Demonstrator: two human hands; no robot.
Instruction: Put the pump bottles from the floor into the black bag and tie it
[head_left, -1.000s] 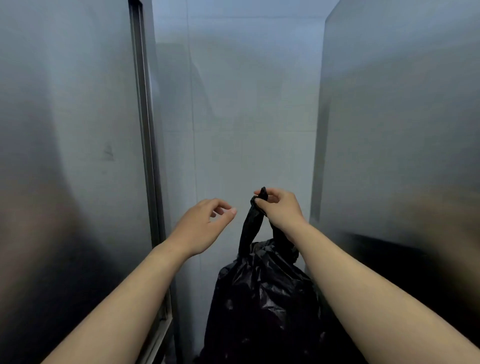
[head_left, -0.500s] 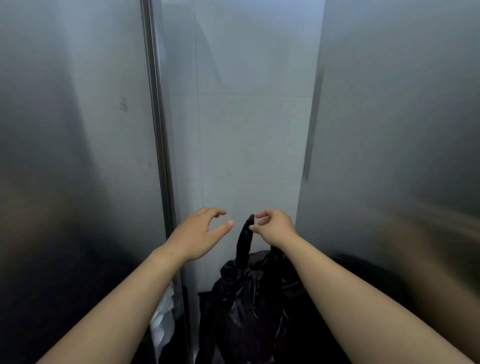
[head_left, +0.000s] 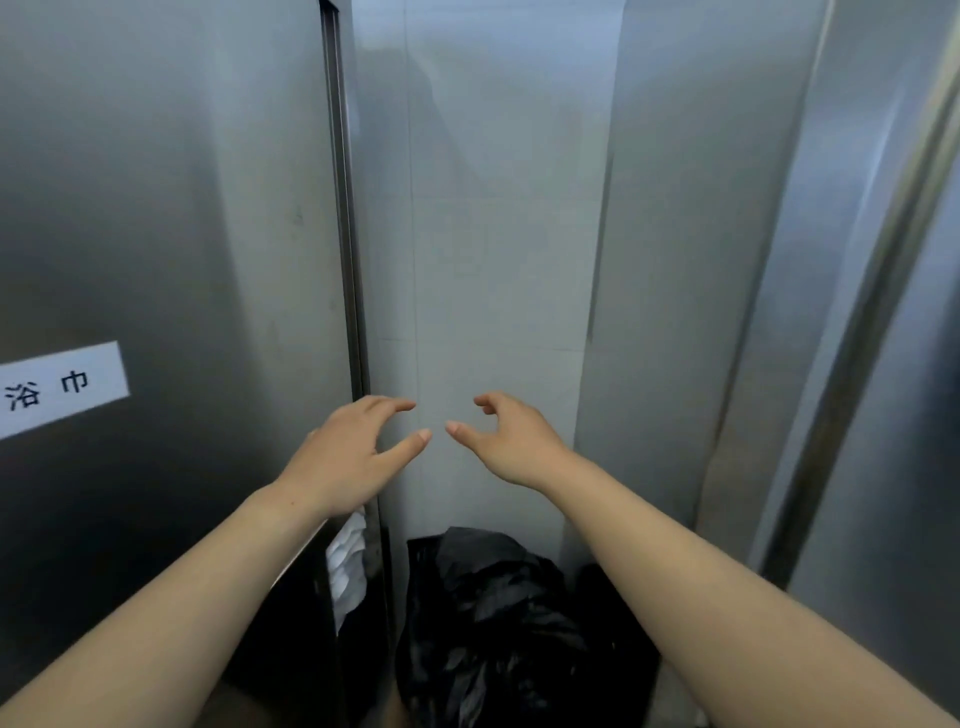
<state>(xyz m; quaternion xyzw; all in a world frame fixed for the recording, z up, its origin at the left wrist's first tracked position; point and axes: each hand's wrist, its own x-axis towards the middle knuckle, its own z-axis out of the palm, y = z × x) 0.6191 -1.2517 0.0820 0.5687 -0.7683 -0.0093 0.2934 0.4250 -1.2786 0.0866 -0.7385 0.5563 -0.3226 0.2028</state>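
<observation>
We see what looks like a housekeeping linen store. Brushed steel cabinet doors (head_left: 727, 260) flank the 2 sides of a narrow tiled wall (head_left: 493, 234). The left door (head_left: 182, 208) carries a label (head_left: 62, 387) reading 浴巾, bath towel, and white cloth (head_left: 347, 566) shows just past its edge.

The light here is cool, flat and fairly dim, brightest high on the tiled wall (head_left: 493, 234), which carries a faint soft shadow. The steel panels (head_left: 156, 208) throw back dull, smeared reflections, while the black bag (head_left: 493, 623) sinks into gloom with only a few grey glints. The wide lens bows the uprights outward, and the right edge looks soft.
</observation>
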